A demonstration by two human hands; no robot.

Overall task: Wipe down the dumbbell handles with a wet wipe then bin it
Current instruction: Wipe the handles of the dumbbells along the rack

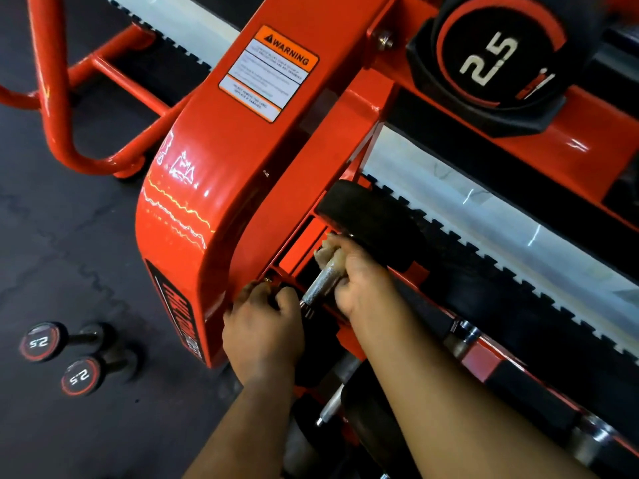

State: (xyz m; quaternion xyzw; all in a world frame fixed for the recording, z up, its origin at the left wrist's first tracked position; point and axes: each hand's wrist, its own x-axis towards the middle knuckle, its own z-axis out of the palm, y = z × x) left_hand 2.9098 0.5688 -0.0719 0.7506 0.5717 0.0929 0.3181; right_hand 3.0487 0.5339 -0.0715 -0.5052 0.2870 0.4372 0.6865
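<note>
while the left hand point(264, 326) is gripping the near end of the dumbbell, the right hand point(359, 274) is curling a wet wipe point(330, 255) around the handle point(320, 286) on the orange rack point(214, 188). the handle is running diagonally, near-left to far-right, so the wipe is probably sliding along that line.

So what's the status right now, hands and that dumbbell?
Right hand grips wet wipe around dumbbell handle. Left hand grips dumbbell's near end, steadying. Orange rack close alongside; nothing blocking.
</note>
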